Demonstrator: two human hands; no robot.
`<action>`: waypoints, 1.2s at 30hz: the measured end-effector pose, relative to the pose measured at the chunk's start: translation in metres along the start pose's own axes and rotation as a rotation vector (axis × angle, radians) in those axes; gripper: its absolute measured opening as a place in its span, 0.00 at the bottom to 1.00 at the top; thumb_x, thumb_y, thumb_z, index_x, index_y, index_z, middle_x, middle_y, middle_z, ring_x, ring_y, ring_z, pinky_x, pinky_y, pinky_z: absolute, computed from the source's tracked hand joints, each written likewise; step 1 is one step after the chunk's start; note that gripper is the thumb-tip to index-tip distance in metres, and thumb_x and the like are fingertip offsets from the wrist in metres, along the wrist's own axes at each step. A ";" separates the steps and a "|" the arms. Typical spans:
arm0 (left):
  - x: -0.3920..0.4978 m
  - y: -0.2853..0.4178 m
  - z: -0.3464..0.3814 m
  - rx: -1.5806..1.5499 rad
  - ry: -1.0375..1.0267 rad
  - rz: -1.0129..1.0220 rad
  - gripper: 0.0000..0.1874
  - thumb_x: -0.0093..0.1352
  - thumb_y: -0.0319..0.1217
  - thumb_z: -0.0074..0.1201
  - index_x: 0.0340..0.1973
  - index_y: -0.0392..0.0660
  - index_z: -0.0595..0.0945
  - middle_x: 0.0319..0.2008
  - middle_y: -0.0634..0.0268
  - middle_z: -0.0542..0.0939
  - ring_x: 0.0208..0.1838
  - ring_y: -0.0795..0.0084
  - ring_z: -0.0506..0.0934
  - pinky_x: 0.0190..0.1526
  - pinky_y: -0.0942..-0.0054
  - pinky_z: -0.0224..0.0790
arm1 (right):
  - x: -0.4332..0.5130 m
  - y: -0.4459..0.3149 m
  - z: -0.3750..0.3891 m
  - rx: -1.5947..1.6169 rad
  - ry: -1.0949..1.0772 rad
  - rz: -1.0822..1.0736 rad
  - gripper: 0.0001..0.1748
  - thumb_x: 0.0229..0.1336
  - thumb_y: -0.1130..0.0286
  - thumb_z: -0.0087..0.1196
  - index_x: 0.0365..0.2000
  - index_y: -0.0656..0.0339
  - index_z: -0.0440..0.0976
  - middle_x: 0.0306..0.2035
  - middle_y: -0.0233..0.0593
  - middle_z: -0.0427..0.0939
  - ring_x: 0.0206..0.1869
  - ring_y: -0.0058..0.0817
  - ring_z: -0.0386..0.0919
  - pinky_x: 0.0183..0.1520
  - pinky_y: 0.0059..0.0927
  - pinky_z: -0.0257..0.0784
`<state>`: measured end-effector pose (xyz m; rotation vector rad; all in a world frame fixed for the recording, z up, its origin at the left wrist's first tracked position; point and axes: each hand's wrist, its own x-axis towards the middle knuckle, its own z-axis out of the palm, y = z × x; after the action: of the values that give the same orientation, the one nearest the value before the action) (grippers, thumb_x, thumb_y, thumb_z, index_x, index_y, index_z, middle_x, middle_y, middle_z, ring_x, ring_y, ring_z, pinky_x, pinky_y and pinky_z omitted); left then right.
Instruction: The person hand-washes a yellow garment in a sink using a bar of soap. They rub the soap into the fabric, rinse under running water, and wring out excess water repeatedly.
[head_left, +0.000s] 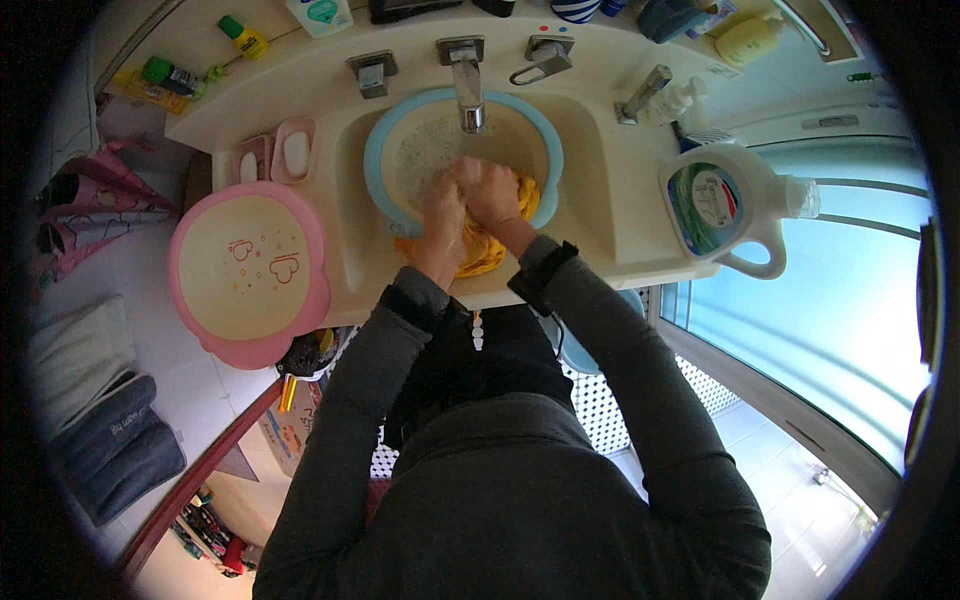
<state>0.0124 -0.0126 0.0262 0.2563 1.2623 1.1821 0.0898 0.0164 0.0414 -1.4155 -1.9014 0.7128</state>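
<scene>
A blue-rimmed plastic basin (555, 150) sits in the sink, below the chrome faucet (469, 82), with soapy water in it. An orange-yellow cloth (484, 255) hangs bunched over the basin's near rim. Over the basin, my left hand (442, 225) and my right hand (491, 195) meet. The right hand lies on the cloth, fingers curled; its grip is partly hidden. My left hand's fingers are blurred and overlap the right hand, so whether they hold cloth cannot be told.
Left of the sink lies a pink-rimmed basin (322, 255), with soap bars in pink dishes (311, 150) behind it. A large detergent jug (750, 184) rests on the right counter. Faucet handles (373, 75) flank the spout, and bottles (746, 41) line the back ledge.
</scene>
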 end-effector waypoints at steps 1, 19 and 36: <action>-0.002 0.001 0.001 -0.019 0.092 -0.009 0.19 0.71 0.43 0.38 0.50 0.45 0.69 0.46 0.62 0.72 0.49 0.66 0.71 0.50 0.68 0.65 | 0.001 0.002 0.002 -0.012 -0.071 0.014 0.15 0.53 0.62 0.50 0.30 0.66 0.73 0.23 0.57 0.74 0.27 0.52 0.74 0.29 0.45 0.69; 0.007 0.024 -0.007 -0.091 0.077 -0.183 0.20 0.67 0.45 0.46 0.44 0.41 0.72 0.42 0.61 0.74 0.44 0.65 0.73 0.44 0.65 0.68 | -0.004 0.011 0.002 -0.182 -0.047 -0.117 0.09 0.53 0.66 0.49 0.29 0.60 0.73 0.26 0.50 0.76 0.27 0.49 0.77 0.29 0.46 0.72; -0.016 0.076 -0.031 0.803 -0.368 0.486 0.24 0.63 0.31 0.52 0.55 0.39 0.69 0.47 0.58 0.74 0.52 0.66 0.72 0.53 0.72 0.64 | 0.023 -0.021 -0.077 0.336 -0.487 -0.101 0.20 0.59 0.55 0.50 0.33 0.66 0.74 0.19 0.42 0.71 0.20 0.26 0.67 0.26 0.29 0.65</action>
<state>-0.0516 -0.0052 0.0796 1.3707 1.3202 0.8982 0.1315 0.0362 0.1109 -0.9870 -2.0618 1.3493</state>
